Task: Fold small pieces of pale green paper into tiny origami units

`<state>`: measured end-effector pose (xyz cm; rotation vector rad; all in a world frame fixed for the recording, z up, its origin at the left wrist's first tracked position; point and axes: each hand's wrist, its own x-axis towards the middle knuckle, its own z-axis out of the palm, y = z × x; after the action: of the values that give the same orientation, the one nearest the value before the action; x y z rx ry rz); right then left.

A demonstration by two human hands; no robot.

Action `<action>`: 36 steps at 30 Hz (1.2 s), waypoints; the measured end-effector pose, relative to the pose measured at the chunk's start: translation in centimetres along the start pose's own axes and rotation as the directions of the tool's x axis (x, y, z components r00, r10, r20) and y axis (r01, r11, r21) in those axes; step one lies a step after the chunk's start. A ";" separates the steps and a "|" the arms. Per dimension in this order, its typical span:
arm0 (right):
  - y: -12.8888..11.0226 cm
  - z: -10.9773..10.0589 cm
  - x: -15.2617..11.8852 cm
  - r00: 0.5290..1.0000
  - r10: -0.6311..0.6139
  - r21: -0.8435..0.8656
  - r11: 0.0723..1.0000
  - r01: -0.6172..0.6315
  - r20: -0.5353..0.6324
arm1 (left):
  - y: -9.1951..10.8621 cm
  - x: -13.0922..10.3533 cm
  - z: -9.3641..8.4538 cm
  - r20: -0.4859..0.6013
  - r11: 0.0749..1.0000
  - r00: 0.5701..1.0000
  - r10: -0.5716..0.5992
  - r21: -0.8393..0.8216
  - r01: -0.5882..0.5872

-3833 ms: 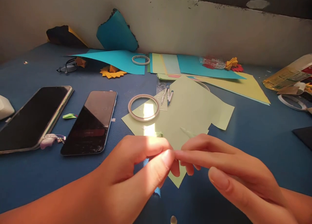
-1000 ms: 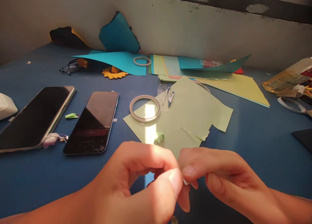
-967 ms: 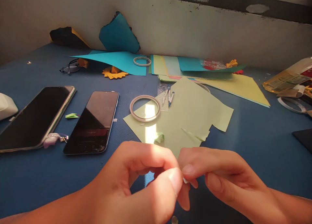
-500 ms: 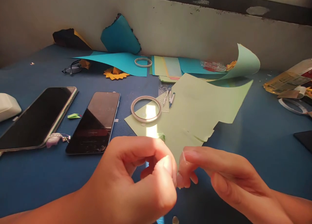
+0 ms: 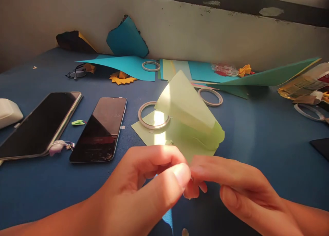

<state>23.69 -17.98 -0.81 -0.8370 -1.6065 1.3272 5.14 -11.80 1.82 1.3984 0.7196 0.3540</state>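
Note:
My left hand (image 5: 156, 184) is closed in a pinch, thumb pressed to forefinger, in the lower middle of the head view. Whatever lies between those fingertips is too small to make out. Its tips touch the fingertips of my right hand (image 5: 239, 184), whose fingers reach leftward with the thumb held apart. Just beyond both hands lies a pale green sheet of paper (image 5: 187, 102), its far part lifted and curled over. A roll of narrow tape (image 5: 140, 114) rests on the paper's left part, partly covered by the curl.
Two phones (image 5: 41, 123) lie to the left, near a white case (image 5: 9, 112). Another tape roll (image 5: 220, 100) sits right of the paper. Behind are blue sheets (image 5: 123, 64), folded orange paper (image 5: 122, 79) and a raised green sheet (image 5: 277, 75). A plastic packet (image 5: 295, 87) stands far right.
My left thumb and fingers have moved right onto the right fingertips. The pale green sheet has curled over leftward, baring a tape roll and covering the compass. The back green sheet has swung right.

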 end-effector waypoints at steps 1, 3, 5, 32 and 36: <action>-0.1 0.0 0.0 1.000 -0.003 -0.014 1.000 0.003 -0.005 | 0.0 0.0 -0.1 0.009 1.000 1.000 0.016 0.016 -0.016; -0.2 -0.1 0.1 1.000 -0.013 -0.040 0.999 0.013 -0.008 | -0.2 0.1 -0.2 0.007 0.998 0.999 0.042 0.053 -0.043; -0.3 -0.1 0.4 0.999 -0.043 -0.066 0.997 0.044 0.007 | -0.3 0.2 -0.2 -0.012 0.996 0.998 0.056 0.069 -0.055; 3.5 -1.5 0.8 0.908 -0.342 -0.793 0.609 0.017 -0.243 | -2.8 2.1 -1.3 -0.025 0.163 0.888 0.459 0.985 -0.057; 4.5 -2.1 1.2 0.915 -0.380 -0.902 0.430 0.044 -0.136 | -2.9 2.3 -1.5 -0.099 0.127 0.897 0.431 0.991 0.049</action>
<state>24.97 -15.12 -4.82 -1.3087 -2.0237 -0.0050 5.39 -9.68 -1.57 2.8473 1.1891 0.3526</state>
